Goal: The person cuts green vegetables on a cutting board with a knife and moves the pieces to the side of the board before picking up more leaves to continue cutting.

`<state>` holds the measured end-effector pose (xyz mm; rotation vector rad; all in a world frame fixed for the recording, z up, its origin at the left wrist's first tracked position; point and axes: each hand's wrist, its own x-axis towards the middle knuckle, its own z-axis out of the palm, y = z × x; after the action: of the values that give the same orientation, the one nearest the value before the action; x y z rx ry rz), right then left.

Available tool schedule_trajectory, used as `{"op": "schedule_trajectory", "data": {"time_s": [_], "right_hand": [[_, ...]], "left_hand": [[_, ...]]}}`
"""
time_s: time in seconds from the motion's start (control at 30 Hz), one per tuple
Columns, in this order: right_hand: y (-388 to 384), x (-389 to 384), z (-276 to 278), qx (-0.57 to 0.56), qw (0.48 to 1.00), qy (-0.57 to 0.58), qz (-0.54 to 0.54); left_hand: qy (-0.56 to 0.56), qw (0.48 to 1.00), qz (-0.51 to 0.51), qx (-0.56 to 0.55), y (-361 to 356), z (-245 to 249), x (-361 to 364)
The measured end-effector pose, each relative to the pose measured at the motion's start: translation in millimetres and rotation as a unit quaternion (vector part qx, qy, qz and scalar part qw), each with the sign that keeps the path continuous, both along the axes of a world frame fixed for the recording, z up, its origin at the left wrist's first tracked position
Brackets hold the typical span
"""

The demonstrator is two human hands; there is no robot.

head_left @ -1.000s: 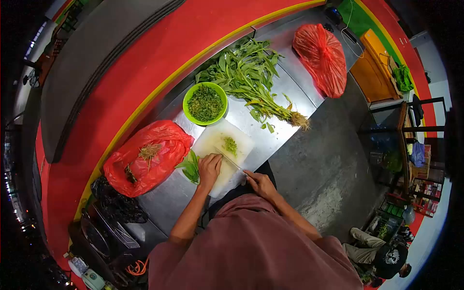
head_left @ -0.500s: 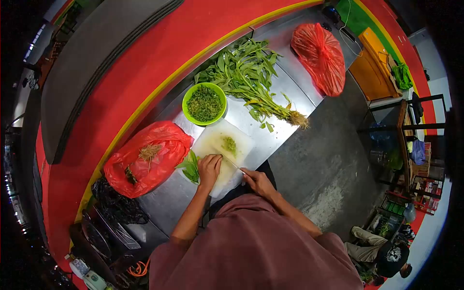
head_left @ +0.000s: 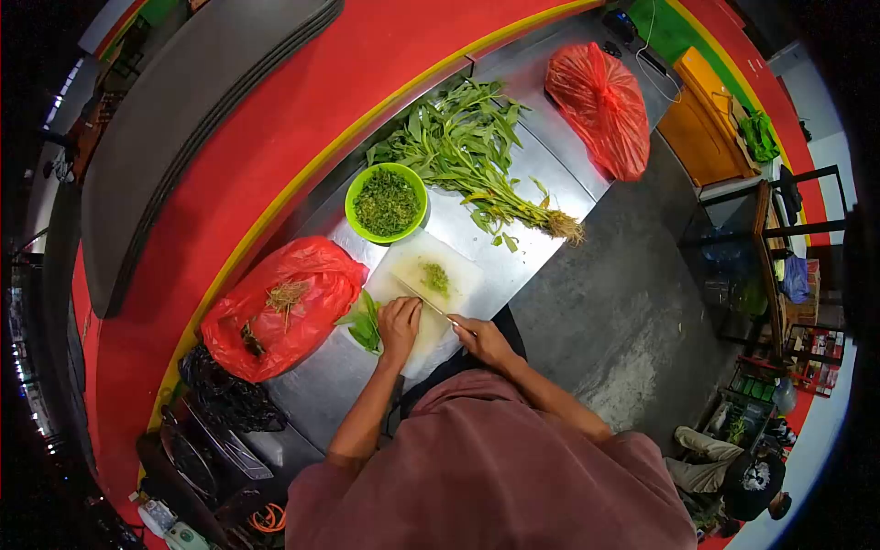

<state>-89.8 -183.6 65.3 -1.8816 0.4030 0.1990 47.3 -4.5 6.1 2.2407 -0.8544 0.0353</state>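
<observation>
My right hand [head_left: 484, 340] is wrapped round the handle of a knife [head_left: 423, 300], whose blade slants up and left over a white cutting board [head_left: 463, 268]. Beside the blade, my left hand [head_left: 399, 328] has its fingers curled down on a bunch of leafy greens [head_left: 365, 323]. The leaves stick out to the left, past the board's edge; the part under the fingers is hidden. A small heap of chopped greens [head_left: 434, 277] lies on the board above the knife. Just beyond the board, a lime-green bowl [head_left: 420, 218] holds finely cut greens.
A large rooted bunch of greens [head_left: 467, 151] lies across the steel table [head_left: 527, 261]. An open red plastic bag [head_left: 321, 266] with roots in it is at left; a tied red bag [head_left: 600, 110] stands at the far right. A person [head_left: 720, 463] is low at right.
The knife blade has swung away from my left fingers, its tip now further up and left. My right hand has shifted slightly up and left. The whole view has tilted a little.
</observation>
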Motion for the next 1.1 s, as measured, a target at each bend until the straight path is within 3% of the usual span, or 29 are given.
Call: {"op": "schedule_trajectory", "data": {"time_s": [0.23, 0.3, 0.33, 0.43, 0.6, 0.77, 0.83, 0.9, 1.07, 1.1], "right_hand": [[4, 6, -31, -0.058, 0.994, -0.089, 0.012], [4, 8, -31, -0.044, 0.997, -0.063, 0.009], [2, 9, -14, -0.016, 1.000, 0.003, 0.008], [2, 4, 0, 0.021, 0.999, 0.028, -0.007], [5, 7, -12, -0.013, 1.000, 0.019, -0.001], [15, 23, -39, -0.063, 0.994, -0.085, -0.004], [14, 22, -26, -0.058, 0.993, -0.098, -0.012], [12, 18, -1, 0.019, 0.998, 0.066, -0.016], [13, 13, -27, -0.007, 0.999, 0.031, -0.014], [14, 17, -34, -0.038, 0.999, -0.024, -0.010]], "left_hand": [[-0.024, 1.000, -0.012, -0.001, 4, 0, -7], [-0.019, 1.000, -0.013, 0.001, 2, 0, -5], [-0.030, 1.000, -0.008, 0.000, 2, -1, -5], [-0.046, 0.999, 0.004, 0.011, 2, -3, -6], [-0.042, 0.999, 0.003, -0.003, 2, -2, -6], [-0.029, 1.000, -0.002, -0.004, 5, -10, -6], [-0.034, 0.999, 0.003, -0.007, 3, -9, -3], [-0.025, 0.999, 0.019, -0.010, 1, -6, -4], [-0.014, 1.000, 0.003, -0.011, 2, -1, -3], [-0.007, 1.000, 0.004, -0.002, 2, 0, -3]]}}
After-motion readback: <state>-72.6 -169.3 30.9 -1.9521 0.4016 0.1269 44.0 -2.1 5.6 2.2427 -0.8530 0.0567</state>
